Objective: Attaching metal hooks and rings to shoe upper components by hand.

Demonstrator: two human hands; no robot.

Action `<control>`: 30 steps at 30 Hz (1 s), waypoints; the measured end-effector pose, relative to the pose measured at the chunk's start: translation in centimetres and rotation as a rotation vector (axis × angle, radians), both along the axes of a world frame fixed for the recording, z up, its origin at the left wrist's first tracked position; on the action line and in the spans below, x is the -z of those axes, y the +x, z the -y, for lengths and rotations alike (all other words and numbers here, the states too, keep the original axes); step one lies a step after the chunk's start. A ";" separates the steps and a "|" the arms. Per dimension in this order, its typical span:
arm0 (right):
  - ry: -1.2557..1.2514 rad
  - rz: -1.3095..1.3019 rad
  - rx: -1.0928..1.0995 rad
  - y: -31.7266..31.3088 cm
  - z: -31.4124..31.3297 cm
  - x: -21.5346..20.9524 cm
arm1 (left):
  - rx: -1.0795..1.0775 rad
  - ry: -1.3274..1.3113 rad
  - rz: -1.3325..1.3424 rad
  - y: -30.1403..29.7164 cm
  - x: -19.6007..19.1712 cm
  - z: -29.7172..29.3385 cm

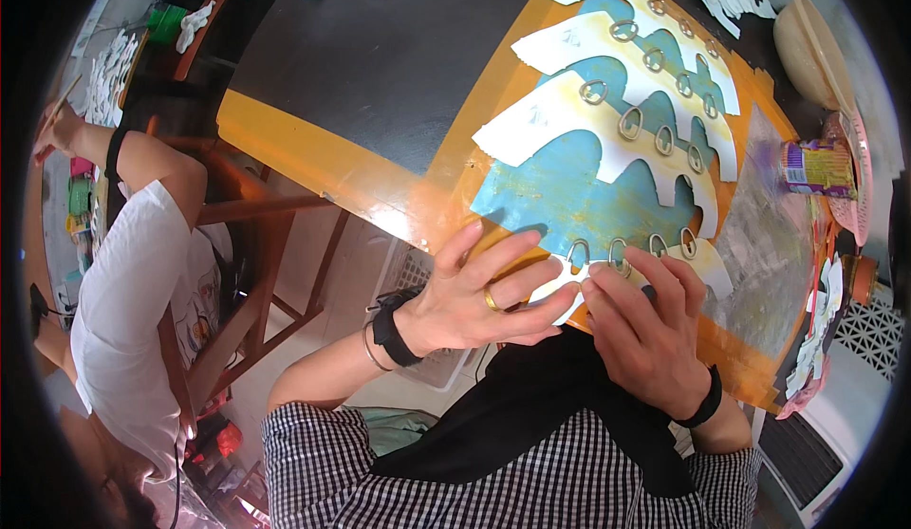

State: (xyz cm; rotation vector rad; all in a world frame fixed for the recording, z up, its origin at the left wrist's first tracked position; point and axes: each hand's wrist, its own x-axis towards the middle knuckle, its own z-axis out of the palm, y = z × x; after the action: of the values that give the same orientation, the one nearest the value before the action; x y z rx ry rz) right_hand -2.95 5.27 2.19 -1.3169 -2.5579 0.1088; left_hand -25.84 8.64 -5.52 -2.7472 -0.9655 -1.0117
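White and scalloped, the front strip lies at lower centre by the near edge of the table, likely for easy reach. The left hand seems to pinch it between thumb and finger, steadying it; the right hand bends its fingers beside the metal rings, its grip hidden, so I cannot tell. Three similar strips lie spaced at upper right, perhaps to keep them apart.

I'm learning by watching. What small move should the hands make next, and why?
Perhaps gently press the nearest white piece between left hand and right hand: their fingertips nearly meet there, just below the leftmost of its metal rings.
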 end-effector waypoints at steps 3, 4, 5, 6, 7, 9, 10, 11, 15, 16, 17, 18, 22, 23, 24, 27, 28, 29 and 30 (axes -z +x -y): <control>0.020 -0.001 -0.008 -0.4 -0.3 0.2 | -0.044 0.008 0.008 0.3 0.1 0.2; 0.019 -0.006 -0.022 -0.4 -0.4 0.3 | -0.041 0.008 0.017 0.4 0.2 0.3; 0.021 -0.011 -0.013 -0.4 -0.5 0.3 | -0.038 0.007 0.026 0.4 0.4 0.2; 0.023 -0.020 -0.004 -0.4 -0.6 0.4 | -0.004 0.030 0.046 0.3 0.6 0.1; 0.021 -0.028 -0.020 -0.4 -0.7 0.5 | -0.020 0.029 0.038 0.3 0.8 0.0; 0.026 -0.030 -0.005 -0.4 -0.8 0.7 | -0.012 0.164 0.079 0.6 1.1 -0.4; 0.024 -0.031 -0.014 -0.6 -0.9 0.7 | -0.014 0.147 0.082 0.5 1.3 -0.3; 0.017 -0.031 -0.014 -0.7 -1.0 0.7 | -0.023 0.145 0.081 0.4 1.5 -0.3; -0.053 -0.039 -0.025 -1.0 -1.2 0.2 | -0.042 0.177 0.116 0.5 1.9 -0.3; -0.057 -0.040 -0.031 -1.0 -1.2 0.3 | -0.050 0.199 0.116 0.4 2.0 -0.4; -0.050 -0.030 -0.024 -0.9 -1.2 0.3 | -0.056 0.195 0.113 0.5 2.0 -0.3; -0.042 -0.021 -0.019 -0.9 -1.3 0.4 | -0.045 0.163 0.134 0.6 1.9 -0.3; -0.053 0.004 -0.022 -1.1 -1.3 0.0 | -0.014 0.101 0.177 0.8 1.8 -0.2; -0.051 0.009 -0.011 -1.2 -1.4 -0.1 | -0.018 0.100 0.178 0.7 1.7 -0.2; -0.049 0.014 0.000 -1.2 -1.4 -0.1 | -0.028 0.079 0.147 0.6 1.5 -0.2; -0.092 -0.006 -0.003 -1.5 -1.4 -0.3 | -0.022 0.022 0.127 0.4 1.4 0.0; -0.090 -0.004 -0.005 -1.6 -1.3 -0.4 | -0.004 -0.014 0.135 0.3 1.4 0.2; -0.099 -0.001 -0.004 -1.7 -1.0 -0.8 | -0.007 -0.026 0.137 0.2 0.9 0.7; -0.094 0.002 -0.002 -1.8 -0.9 -0.8 | 0.006 -0.047 0.138 0.0 0.8 0.7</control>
State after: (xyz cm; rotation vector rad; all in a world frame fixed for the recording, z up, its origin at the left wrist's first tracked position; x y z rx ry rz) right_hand -4.73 6.19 2.98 -1.3485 -2.5843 0.2312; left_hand -25.81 7.96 -6.33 -2.7502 -1.0124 -1.2092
